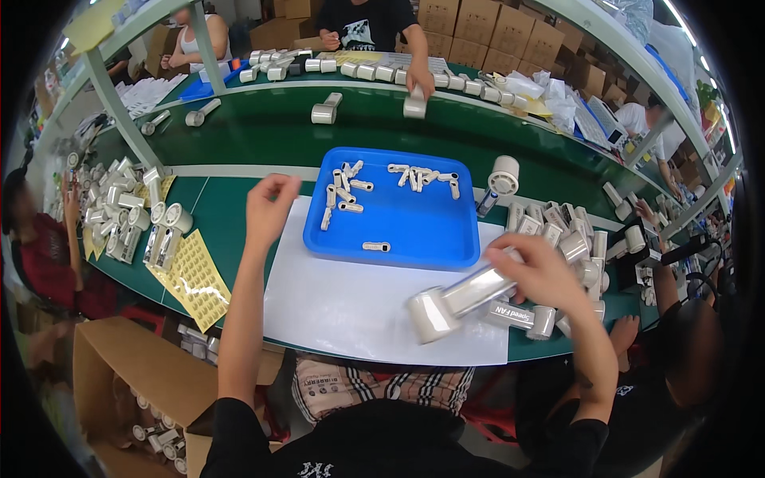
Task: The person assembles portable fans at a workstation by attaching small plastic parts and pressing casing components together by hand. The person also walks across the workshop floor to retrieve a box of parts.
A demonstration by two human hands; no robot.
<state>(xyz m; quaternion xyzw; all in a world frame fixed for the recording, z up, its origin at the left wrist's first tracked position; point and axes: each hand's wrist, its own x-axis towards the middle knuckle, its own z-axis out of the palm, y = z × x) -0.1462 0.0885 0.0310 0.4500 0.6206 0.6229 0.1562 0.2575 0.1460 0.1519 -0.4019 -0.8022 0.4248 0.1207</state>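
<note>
The right hand (535, 271) hid the upper end of the handle from me, and I could not see how the fingers met beneath it. They were closed around the handle of a white handheld fan (437, 315), its round head tilted down to the left above a smooth white sheet (343, 319). The fan looked slightly blurred, its surface glossy. The left hand (271, 209) was raised just left of a blue tray (426, 227), its fingers curled; I could not tell whether the tips met or pinched anything.

The tray was shallow, smooth and round-cornered, apparently plastic, with small pale elongated pieces (376, 246) scattered in it, too small for me to make out in detail. To the right, fans in a pile (574, 243) overlapped, partly covered by the right forearm. At left lay a yellow sheet (195, 275) dotted with rounded shapes. A brown cardboard box (131, 358) was cut off by the dark fisheye rim.
</note>
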